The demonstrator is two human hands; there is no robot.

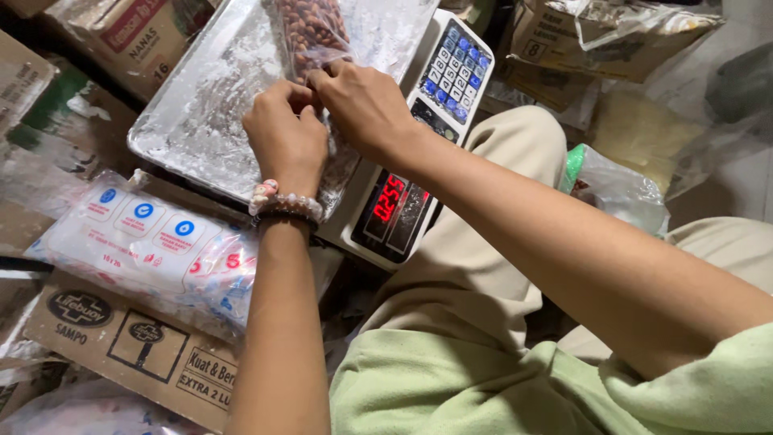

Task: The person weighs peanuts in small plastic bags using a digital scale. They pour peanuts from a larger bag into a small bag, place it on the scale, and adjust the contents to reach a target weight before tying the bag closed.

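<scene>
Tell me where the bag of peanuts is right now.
In the head view, the bag of peanuts lies top centre on the scale's tray, pinched at its near end by the left hand and right hand.

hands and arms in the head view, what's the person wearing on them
Both forearms are bare. The left hand has two bracelets at the wrist: one of pale pink and white beads, one thin and dark beside it. The right hand shows no ring, watch or band. A light green sleeve covers the right upper arm. No gloves.
</scene>
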